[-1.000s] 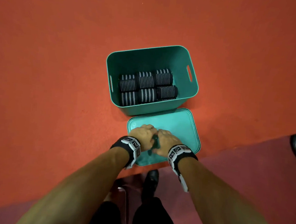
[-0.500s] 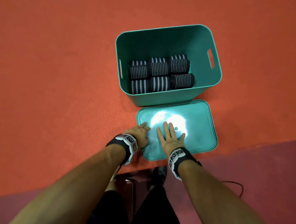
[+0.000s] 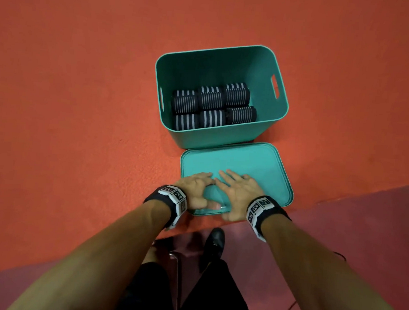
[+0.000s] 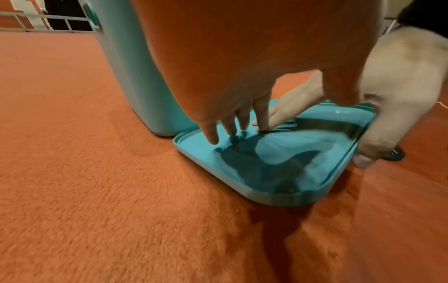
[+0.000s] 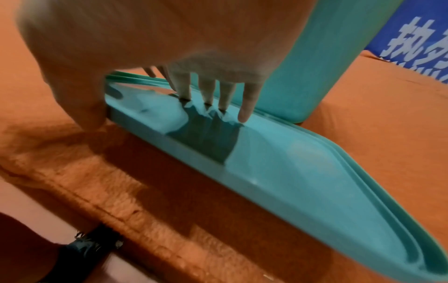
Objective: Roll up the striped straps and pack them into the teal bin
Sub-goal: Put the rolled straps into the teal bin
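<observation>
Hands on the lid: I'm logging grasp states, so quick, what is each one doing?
Left hand: open, fingertips touching the teal lid, holding nothing.
Right hand: open, fingers spread on the lid, thumb at its near edge.

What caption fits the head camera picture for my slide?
Both hands, left hand and right hand, rest on the teal lid beside the teal bin of rolled striped straps.
</observation>
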The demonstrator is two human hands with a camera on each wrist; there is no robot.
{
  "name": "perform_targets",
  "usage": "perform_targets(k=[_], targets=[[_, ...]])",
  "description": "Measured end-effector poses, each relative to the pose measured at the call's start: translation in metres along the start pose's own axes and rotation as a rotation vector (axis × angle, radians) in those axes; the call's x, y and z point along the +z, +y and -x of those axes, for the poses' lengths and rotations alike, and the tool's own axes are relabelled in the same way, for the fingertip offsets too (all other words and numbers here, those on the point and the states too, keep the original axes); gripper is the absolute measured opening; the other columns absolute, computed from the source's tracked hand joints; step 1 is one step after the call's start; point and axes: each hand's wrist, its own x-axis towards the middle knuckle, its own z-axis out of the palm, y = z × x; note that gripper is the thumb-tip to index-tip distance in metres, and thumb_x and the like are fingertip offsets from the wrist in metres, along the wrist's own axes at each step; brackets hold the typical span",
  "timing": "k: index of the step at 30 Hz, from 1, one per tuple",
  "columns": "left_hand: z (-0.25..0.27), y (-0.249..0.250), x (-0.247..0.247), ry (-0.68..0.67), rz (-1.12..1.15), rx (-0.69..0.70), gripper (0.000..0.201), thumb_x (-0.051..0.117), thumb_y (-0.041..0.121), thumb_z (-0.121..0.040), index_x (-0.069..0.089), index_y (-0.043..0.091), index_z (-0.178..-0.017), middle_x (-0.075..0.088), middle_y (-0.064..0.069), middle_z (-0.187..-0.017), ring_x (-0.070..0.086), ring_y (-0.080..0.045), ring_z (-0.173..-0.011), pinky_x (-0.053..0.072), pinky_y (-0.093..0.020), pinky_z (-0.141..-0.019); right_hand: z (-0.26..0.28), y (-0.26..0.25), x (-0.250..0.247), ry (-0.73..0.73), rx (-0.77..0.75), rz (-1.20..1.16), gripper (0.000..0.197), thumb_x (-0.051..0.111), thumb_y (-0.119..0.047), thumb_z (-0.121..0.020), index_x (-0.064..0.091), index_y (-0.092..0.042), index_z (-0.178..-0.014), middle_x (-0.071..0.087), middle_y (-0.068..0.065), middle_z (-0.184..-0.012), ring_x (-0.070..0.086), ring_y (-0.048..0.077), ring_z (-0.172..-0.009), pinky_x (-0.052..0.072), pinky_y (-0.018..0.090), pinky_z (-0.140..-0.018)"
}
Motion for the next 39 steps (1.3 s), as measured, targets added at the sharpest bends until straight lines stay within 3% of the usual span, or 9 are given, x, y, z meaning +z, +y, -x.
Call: perform_targets(k=[3, 6, 11, 14, 20, 24, 30, 36, 39], targets=[[0.004, 0.003, -0.011, 0.004, -0.053, -0.010, 0.119, 0.079, 0.068, -0.071, 0.017, 0.025, -0.163, 0.009, -0.007, -0.171, 0.013, -0.023, -0.157, 0.015, -0.041, -0.128, 0.012, 0.010, -0.016, -0.013, -0.023, -0.096, 0.106, 0.057, -0.075, -0.082, 0.008, -0.028, -0.164, -0.001, -0.002, -0.173, 0.000, 0.016, -0.159, 0.015, 0.045, -0.126], [0.010, 0.006, -0.027, -0.038, -0.128, -0.018, 0.127, 0.087, 0.054, -0.069, 0.008, 0.024, -0.164, 0.006, -0.010, -0.171, 0.013, -0.027, -0.157, 0.016, -0.042, -0.127, 0.017, 0.014, -0.041, 0.015, -0.056, -0.117, 0.096, 0.053, -0.076, -0.087, 0.017, -0.029, -0.163, 0.014, -0.002, -0.171, 0.016, 0.019, -0.157, 0.026, 0.046, -0.123], [0.024, 0.011, -0.067, 0.062, -0.098, -0.005, 0.075, 0.073, 0.048, -0.087, 0.042, 0.035, -0.154, 0.056, -0.005, -0.149, 0.054, -0.026, -0.134, 0.041, -0.032, -0.111, 0.026, 0.018, -0.079, 0.261, -0.047, -0.112, 0.061, 0.047, -0.071, -0.092, 0.057, -0.036, -0.140, 0.073, 0.002, -0.124, 0.067, 0.031, -0.113, 0.050, 0.039, -0.096], [0.042, 0.015, -0.101, 0.234, -0.108, 0.029, 0.036, 0.063, 0.052, -0.095, 0.068, 0.033, -0.125, 0.074, -0.006, -0.112, 0.067, -0.030, -0.109, 0.050, -0.033, -0.089, 0.032, 0.025, -0.107, 0.386, -0.052, -0.057, 0.048, 0.038, -0.063, -0.101, 0.064, -0.030, -0.123, 0.076, 0.008, -0.098, 0.069, 0.036, -0.095, 0.045, 0.039, -0.078], [0.061, 0.004, -0.150, 0.633, 0.048, 0.158, 0.036, 0.075, 0.054, -0.084, 0.068, 0.021, -0.092, 0.070, -0.002, -0.080, 0.066, -0.031, -0.083, 0.051, -0.042, -0.074, 0.022, 0.048, -0.149, 0.731, -0.024, -0.139, 0.067, 0.025, -0.076, -0.090, 0.066, -0.023, -0.093, 0.070, 0.006, -0.071, 0.069, 0.036, -0.072, 0.046, 0.038, -0.062], [0.058, -0.007, -0.179, 0.792, 0.300, 0.109, 0.038, 0.074, 0.062, -0.069, 0.069, 0.035, -0.094, 0.073, 0.013, -0.085, 0.068, -0.016, -0.083, 0.055, -0.039, -0.080, 0.015, 0.051, -0.183, 0.846, 0.038, -0.218, 0.058, 0.037, -0.074, -0.089, 0.069, -0.026, -0.096, 0.072, -0.002, -0.077, 0.070, 0.028, -0.076, 0.048, 0.036, -0.066], [0.047, -0.022, -0.230, 0.824, 0.591, 0.136, 0.020, 0.076, 0.053, -0.074, 0.071, 0.040, -0.089, 0.073, 0.015, -0.083, 0.070, -0.012, -0.085, 0.058, -0.041, -0.082, -0.015, 0.067, -0.231, 0.917, -0.013, -0.204, 0.036, 0.047, -0.041, -0.102, 0.063, -0.020, -0.126, 0.068, -0.002, -0.120, 0.064, 0.025, -0.108, 0.051, 0.041, -0.089], [0.028, -0.045, -0.262, 0.890, 0.810, 0.100, 0.016, 0.084, 0.022, -0.084, 0.068, 0.023, -0.087, 0.068, 0.008, -0.081, 0.058, 0.006, -0.062, 0.050, -0.016, -0.065, -0.045, 0.095, -0.243, 0.959, 0.198, -0.259, 0.037, 0.058, -0.017, -0.096, 0.061, -0.014, -0.132, 0.066, 0.005, -0.128, 0.052, 0.030, -0.124, 0.030, 0.045, -0.118], [0.014, -0.056, -0.270, 0.903, 0.856, 0.043, 0.018, 0.085, 0.022, -0.082, 0.068, 0.020, -0.086, 0.069, 0.004, -0.083, 0.059, 0.007, -0.060, 0.049, -0.015, -0.060, -0.055, 0.123, -0.236, 0.937, 0.313, -0.305, 0.037, 0.054, -0.011, -0.096, 0.063, -0.017, -0.132, 0.065, 0.003, -0.130, 0.048, 0.029, -0.127, 0.024, 0.050, -0.122]])
